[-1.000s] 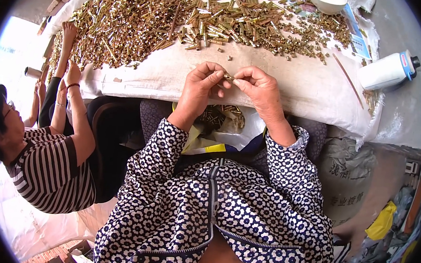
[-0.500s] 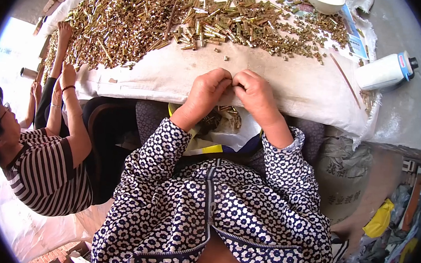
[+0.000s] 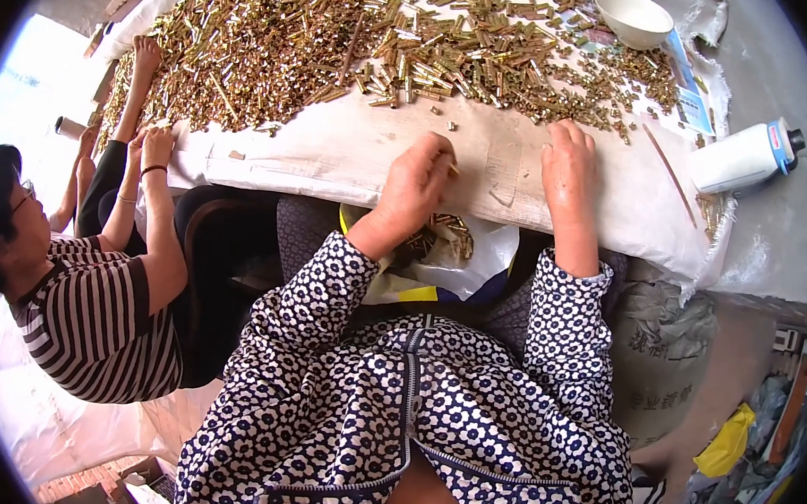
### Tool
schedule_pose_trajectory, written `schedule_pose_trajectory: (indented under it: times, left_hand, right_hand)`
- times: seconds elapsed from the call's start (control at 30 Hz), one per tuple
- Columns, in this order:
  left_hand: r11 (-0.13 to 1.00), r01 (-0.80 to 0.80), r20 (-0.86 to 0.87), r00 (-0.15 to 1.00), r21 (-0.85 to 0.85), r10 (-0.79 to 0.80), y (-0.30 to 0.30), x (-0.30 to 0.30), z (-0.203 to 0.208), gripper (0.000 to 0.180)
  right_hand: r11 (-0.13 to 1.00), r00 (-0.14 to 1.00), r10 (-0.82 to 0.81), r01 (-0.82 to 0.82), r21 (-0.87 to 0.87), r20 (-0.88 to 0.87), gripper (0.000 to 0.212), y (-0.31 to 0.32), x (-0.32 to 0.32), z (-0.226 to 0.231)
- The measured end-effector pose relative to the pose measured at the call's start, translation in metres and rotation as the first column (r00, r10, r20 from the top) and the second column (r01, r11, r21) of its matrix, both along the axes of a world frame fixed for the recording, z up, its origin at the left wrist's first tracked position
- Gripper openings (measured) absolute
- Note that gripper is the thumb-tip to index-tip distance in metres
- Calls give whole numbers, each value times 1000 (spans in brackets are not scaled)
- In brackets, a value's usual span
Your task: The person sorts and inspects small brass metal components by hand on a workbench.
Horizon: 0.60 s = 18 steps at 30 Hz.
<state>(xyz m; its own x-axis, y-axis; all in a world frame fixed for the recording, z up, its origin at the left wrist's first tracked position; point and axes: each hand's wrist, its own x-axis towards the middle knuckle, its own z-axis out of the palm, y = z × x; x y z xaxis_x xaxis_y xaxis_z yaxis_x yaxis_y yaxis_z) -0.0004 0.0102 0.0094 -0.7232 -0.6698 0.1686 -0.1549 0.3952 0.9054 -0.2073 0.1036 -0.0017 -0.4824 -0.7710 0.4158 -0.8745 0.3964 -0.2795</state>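
Note:
My left hand [image 3: 414,188] is closed over the cloth near the table's front edge. A small brass-coloured piece [image 3: 454,170] pokes out between its thumb and fingers; the rest is hidden by the hand. My right hand [image 3: 571,175] lies palm down further right, apart from the left one. Its fingers are stretched forward and a little spread, the tips at the near edge of the scattered short brass pieces [image 3: 613,112]. Beyond my left hand lie longer brass tubes [image 3: 408,68], with a couple of loose short pieces [image 3: 451,125] on the bare cloth.
A large heap of brass parts [image 3: 239,50] covers the table's left side. A white bowl [image 3: 635,19], a white bottle [image 3: 747,158] and a thin stick [image 3: 670,174] are at the right. A co-worker [image 3: 100,313] sits at the left. Below my hands hangs a plastic bag [image 3: 479,258] with brass tubes.
My hands, together before, have parted. The right hand has moved right and forward to the short brass pieces; the left stays near its place, now with a brass piece showing.

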Motion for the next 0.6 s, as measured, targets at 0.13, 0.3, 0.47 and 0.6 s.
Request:
schedule_pose_trajectory:
  times: [0.13, 0.3, 0.47, 0.6]
  left_hand:
    - [967, -195, -187, 956, 163, 224, -41, 2, 2, 10]
    - [814, -233, 202, 899, -532, 388, -107, -9, -2, 17]
    - [774, -98, 394, 817, -625, 421, -105, -29, -1, 25]
    - [785, -129, 223, 920, -606, 324, -83, -19, -1, 21]
  right_hand:
    - [998, 999, 28, -26, -50, 29, 21, 0, 1, -3]
    - [1000, 1000, 20, -20, -10, 21, 14, -4, 12, -6]
    - [998, 998, 54, -53, 12, -12, 11, -7, 15, -7]
    - [975, 960, 178, -142, -169, 218, 10, -6, 24, -5]
